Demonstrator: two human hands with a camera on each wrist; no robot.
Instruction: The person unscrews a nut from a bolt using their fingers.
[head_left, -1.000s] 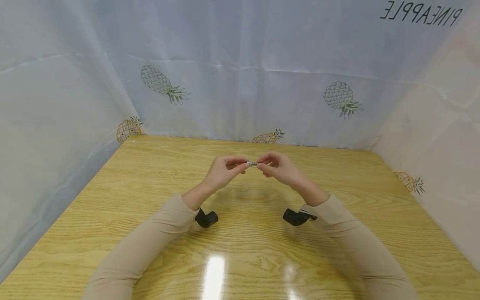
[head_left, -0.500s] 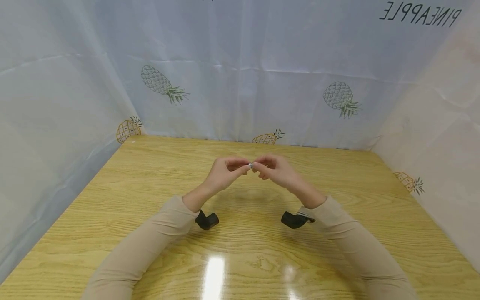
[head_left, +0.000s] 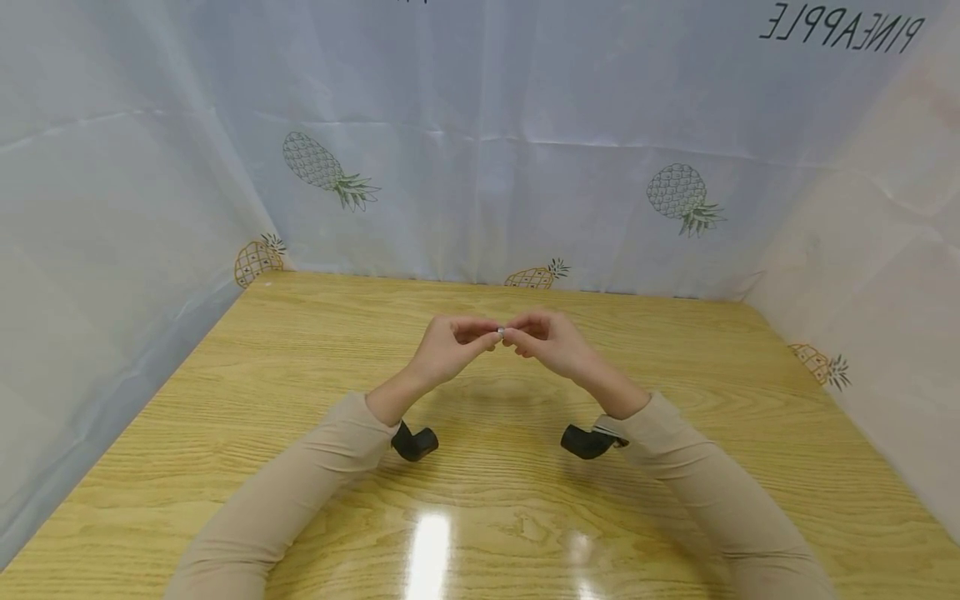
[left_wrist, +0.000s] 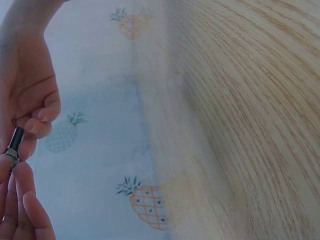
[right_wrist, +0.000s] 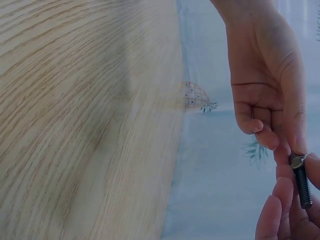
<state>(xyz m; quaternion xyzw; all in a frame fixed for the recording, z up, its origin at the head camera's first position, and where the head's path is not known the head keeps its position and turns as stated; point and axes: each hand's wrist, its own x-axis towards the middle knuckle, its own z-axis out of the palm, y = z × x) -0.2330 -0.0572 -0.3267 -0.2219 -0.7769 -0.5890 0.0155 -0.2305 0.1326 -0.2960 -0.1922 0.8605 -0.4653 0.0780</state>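
Observation:
A small metal bolt [head_left: 501, 332] lies sideways between both hands, above the table, mostly covered by fingertips in the head view. My left hand [head_left: 447, 350] pinches its head end between thumb and fingers. In the right wrist view the dark threaded shank of the bolt [right_wrist: 303, 187] points towards my right hand, and a bright nut [right_wrist: 298, 161] sits close against the head. My right hand [head_left: 551, 340] pinches at this nut with thumb and forefinger, its fingertips nearly meeting the left ones. The shank of the bolt [left_wrist: 17, 136] also shows in the left wrist view.
A wood-grain table [head_left: 495, 483] spreads beneath the hands. White curtains with pineapple prints [head_left: 675, 190] enclose it at the back and sides. Black wrist mounts [head_left: 415, 442] hang below both cuffs.
My right hand has shifted left along the shank, so its fingertips have moved close to the left ones and cover the bare thread. My left hand has barely moved.

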